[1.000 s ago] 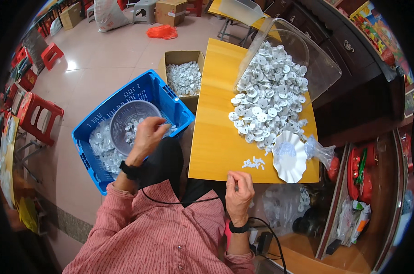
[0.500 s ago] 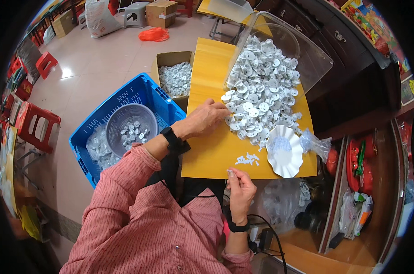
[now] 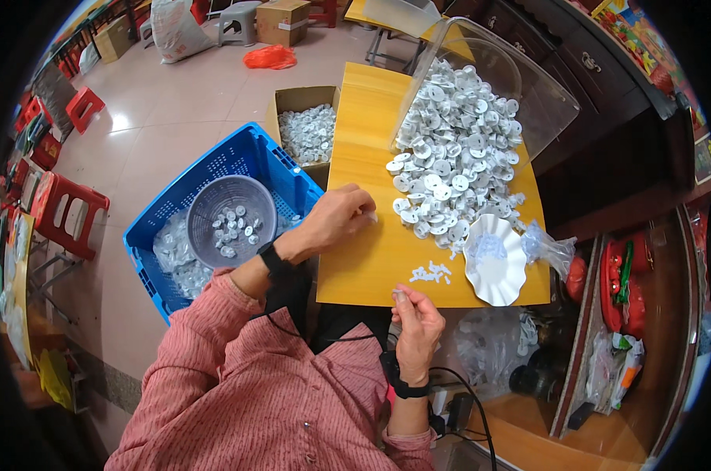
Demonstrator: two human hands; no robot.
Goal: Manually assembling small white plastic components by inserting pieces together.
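Observation:
Over the left part of the yellow tabletop point(image 3: 363, 118), my left hand point(image 3: 338, 220) is closed, its fingertips on a white disc-shaped plastic piece point(image 3: 372, 217) that shows only in part. My right hand point(image 3: 418, 326), at the near edge, pinches a small white plastic piece point(image 3: 397, 293) between thumb and fingers. Just beyond it lie several small white plastic pieces point(image 3: 432, 272). A large heap of round white plastic pieces point(image 3: 450, 157) spills from a clear tipped bin point(image 3: 548, 118). To the right of the small pieces sits a white scalloped dish point(image 3: 506, 275) with tiny pieces in it.
Left of the table, a blue crate point(image 3: 147, 275) holds a grey perforated basket point(image 3: 202, 204) with round white pieces, and plastic bags. Behind it stands a cardboard box point(image 3: 286, 100) of similar pieces. Red stools point(image 3: 65, 212) are at far left; an open wooden cabinet point(image 3: 575, 337) is at right.
My left hand has drawn back from the heap, toward me and to the left, with a white disc-shaped piece at its fingertips. My right hand keeps its pinch in nearly the same place.

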